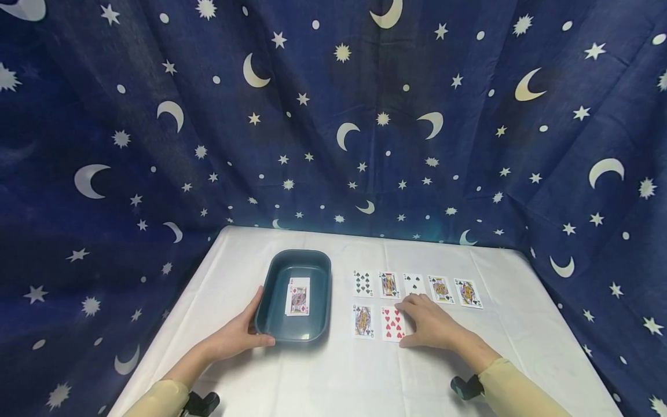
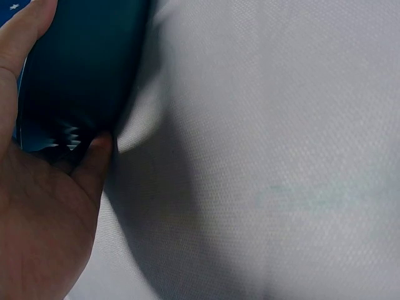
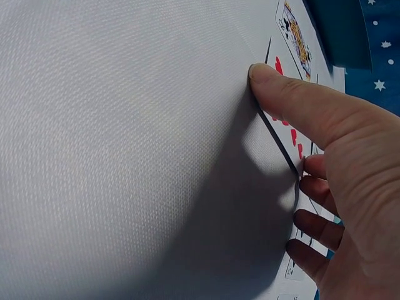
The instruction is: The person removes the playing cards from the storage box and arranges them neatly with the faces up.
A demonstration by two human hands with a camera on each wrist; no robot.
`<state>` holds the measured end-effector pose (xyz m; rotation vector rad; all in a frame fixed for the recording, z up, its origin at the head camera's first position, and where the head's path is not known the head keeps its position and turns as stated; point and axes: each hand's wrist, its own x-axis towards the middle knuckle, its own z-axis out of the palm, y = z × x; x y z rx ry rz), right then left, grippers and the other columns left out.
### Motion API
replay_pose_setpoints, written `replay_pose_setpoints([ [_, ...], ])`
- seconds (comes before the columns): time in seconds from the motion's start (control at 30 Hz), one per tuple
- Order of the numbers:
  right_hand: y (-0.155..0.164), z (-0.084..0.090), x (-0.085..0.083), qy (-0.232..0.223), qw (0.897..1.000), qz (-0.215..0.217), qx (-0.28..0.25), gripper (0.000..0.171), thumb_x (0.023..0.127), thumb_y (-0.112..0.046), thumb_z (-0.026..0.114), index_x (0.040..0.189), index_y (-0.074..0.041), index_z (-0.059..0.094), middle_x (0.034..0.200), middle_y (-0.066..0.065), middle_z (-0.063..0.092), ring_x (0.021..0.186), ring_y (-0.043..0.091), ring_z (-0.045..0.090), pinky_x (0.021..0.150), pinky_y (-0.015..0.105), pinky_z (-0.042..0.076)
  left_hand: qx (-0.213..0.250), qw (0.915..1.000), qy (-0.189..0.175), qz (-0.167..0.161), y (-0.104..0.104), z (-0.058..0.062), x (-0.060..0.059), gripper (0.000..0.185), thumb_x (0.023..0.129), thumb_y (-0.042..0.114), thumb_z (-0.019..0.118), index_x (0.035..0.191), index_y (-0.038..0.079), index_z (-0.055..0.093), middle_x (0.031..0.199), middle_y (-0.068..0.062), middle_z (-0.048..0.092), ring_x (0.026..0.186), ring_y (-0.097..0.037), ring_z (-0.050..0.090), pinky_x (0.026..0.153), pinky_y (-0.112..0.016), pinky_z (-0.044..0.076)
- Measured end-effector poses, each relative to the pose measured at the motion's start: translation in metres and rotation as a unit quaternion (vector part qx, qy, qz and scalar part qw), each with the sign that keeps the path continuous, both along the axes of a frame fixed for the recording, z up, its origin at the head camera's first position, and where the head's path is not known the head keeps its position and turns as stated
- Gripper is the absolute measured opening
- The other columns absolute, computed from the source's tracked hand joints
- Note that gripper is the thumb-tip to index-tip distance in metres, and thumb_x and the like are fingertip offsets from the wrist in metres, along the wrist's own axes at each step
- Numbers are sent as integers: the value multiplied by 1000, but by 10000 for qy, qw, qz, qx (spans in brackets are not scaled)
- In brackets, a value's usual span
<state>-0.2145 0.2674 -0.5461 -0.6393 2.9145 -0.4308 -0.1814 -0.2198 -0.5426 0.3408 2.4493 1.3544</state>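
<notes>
Fingers (image 3: 284, 103) of the right hand (image 1: 431, 324) lie on the hearts card (image 1: 392, 323), thumb at its near edge, in the lower row beside a face card (image 1: 362, 320). Best, I judge, to lift that one edge cleanly without nudging the five cards (image 1: 415, 287) above. The left hand (image 1: 237, 333) curls round the near corner of the tray (image 1: 275, 272), steadying it; a card pile (image 1: 297, 296) lies inside.
</notes>
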Motion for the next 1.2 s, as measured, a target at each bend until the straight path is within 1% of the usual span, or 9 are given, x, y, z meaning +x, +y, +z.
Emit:
replay_pose_setpoints([
  [0.1, 0, 0, 0, 6, 10000, 23, -14, 89, 63, -55, 93, 138, -15, 65, 131, 0, 59, 122, 23, 53, 108, 46, 45, 6, 10000, -38, 9, 0, 0, 0, 128, 81, 32, 89, 165, 17, -6, 171, -15, -5, 154, -40, 12, 116, -50, 34],
  [0.23, -1, 1, 1, -5, 10000, 20, -37, 89, 63, -55, 93, 137, -14, 65, 129, -1, 59, 120, 22, 54, 108, 46, 45, 70, 9999, -110, -17, 0, 1, -1, 128, 81, 32, 89, 165, 19, -7, 171, -15, -6, 154, -40, 8, 118, -52, 30],
  [0.4, 0, 3, 0, -3, 10000, 82, 6, 91, 64, -56, 92, 139, -13, 64, 128, -2, 59, 119, 21, 54, 108, 46, 45, -5, 9999, -116, -10, 0, 1, -1, 129, 81, 33, 89, 165, 20, -8, 171, -14, -6, 154, -39, 5, 120, -54, 25],
  [0.63, 2, 10, -4, 148, 9996, 201, -147, 91, 66, -53, 92, 142, -11, 61, 136, 6, 58, 127, 28, 52, 109, 51, 44, -30, 9999, -112, 21, 1, 1, -1, 128, 81, 33, 88, 165, 19, -8, 171, -14, -6, 154, -40, 7, 120, -53, 26],
  [0.77, -2, 15, -7, 318, 9989, 210, -275, 92, 68, -54, 91, 144, -12, 59, 138, 7, 58, 128, 28, 51, 110, 52, 44, -48, 9999, -93, 1, 1, 1, 0, 128, 82, 33, 88, 165, 18, -8, 171, -15, -6, 154, -40, 6, 120, -53, 25],
  [0.83, -7, 18, -10, 440, 9980, 250, -379, 91, 70, -53, 90, 145, -11, 59, 138, 7, 58, 128, 28, 52, 109, 51, 44, -48, 9999, -88, -18, 1, 0, 0, 128, 82, 34, 88, 165, 17, -8, 171, -15, -6, 154, -40, 6, 120, -53, 25],
  [0.97, -25, 30, -16, 620, 9955, 350, -622, 81, 79, -50, 85, 145, -10, 58, 142, 9, 58, 131, 29, 51, 111, 53, 42, -19, 10000, -63, -36, 0, -1, -1, 128, 82, 32, 88, 165, 16, -8, 171, -15, -7, 154, -40, 5, 120, -52, 24],
  [1.1, -54, 44, -22, 612, 9943, 509, -710, 73, 88, -50, 78, 147, -13, 57, 146, 7, 56, 137, 27, 47, 115, 52, 37, -1, 10000, -20, -48, -1, 0, -1, 128, 82, 32, 88, 165, 15, -8, 171, -15, -7, 154, -39, 4, 120, -52, 23],
  [1.2, -78, 55, -26, 596, 9936, 679, -683, 72, 90, -54, 73, 148, -16, 56, 148, 3, 54, 138, 23, 45, 117, 49, 36, 34, 10000, -31, -57, 0, 0, -1, 128, 82, 31, 88, 165, 15, -9, 171, -16, -7, 154, -40, 4, 120, -52, 25],
])
